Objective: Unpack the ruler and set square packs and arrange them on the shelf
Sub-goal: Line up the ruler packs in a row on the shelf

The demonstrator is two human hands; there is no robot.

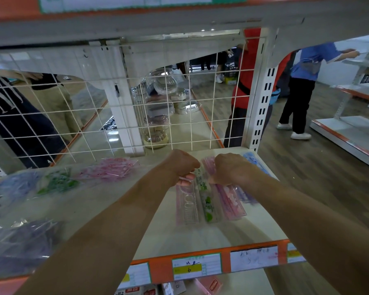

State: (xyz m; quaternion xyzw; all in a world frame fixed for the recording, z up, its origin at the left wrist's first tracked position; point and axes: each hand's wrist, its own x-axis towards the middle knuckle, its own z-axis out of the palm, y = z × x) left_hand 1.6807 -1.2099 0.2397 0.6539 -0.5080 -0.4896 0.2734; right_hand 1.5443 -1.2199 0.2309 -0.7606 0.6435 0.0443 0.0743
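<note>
Ruler packs (pixel 209 201) lined up on the shelf (pixel 179 235).
Left grip (pixel 181 167) and right grip (pixel 230 169) pinched the pack ends; squaring them side by side seemed wise.

Bare forearms (pixel 136 211) end in a bare left grip (pixel 180 167) and right grip (pixel 229 168).

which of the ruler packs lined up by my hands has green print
The middle pack, gripped by left hand and right hand. Its left neighbour is pinkish-clear; a pink pack and a purple pack lie right of it.
</note>
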